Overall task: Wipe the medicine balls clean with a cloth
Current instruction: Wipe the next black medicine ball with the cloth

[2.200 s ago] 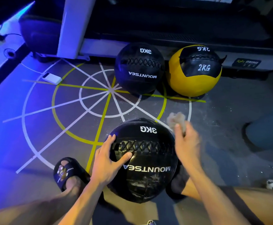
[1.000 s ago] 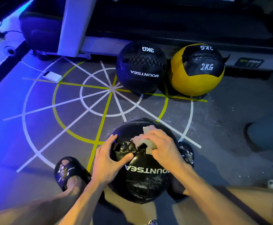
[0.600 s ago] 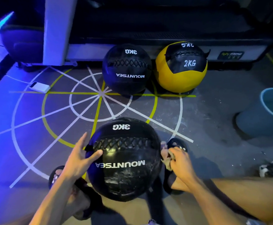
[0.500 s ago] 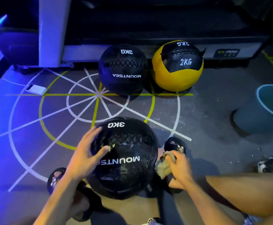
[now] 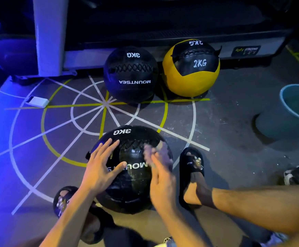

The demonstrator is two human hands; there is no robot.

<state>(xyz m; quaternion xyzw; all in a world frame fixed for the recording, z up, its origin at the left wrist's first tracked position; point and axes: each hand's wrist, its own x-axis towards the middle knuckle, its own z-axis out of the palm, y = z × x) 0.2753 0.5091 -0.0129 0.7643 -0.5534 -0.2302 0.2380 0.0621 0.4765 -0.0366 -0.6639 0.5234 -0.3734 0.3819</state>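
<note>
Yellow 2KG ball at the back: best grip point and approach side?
Likely two open palms on opposite flanks of the yellow 2KG ball, coming from above and the front. It is a smooth round ball with no handle showing, a black 3KG ball crowds its left, and equipment stands behind it.

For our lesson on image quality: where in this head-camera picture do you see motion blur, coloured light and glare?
Head view: the right hand and cloth are smeared by motion; the left hand is sharp; blue light washes the floor at left; faint glare sits on the near black ball.
</note>
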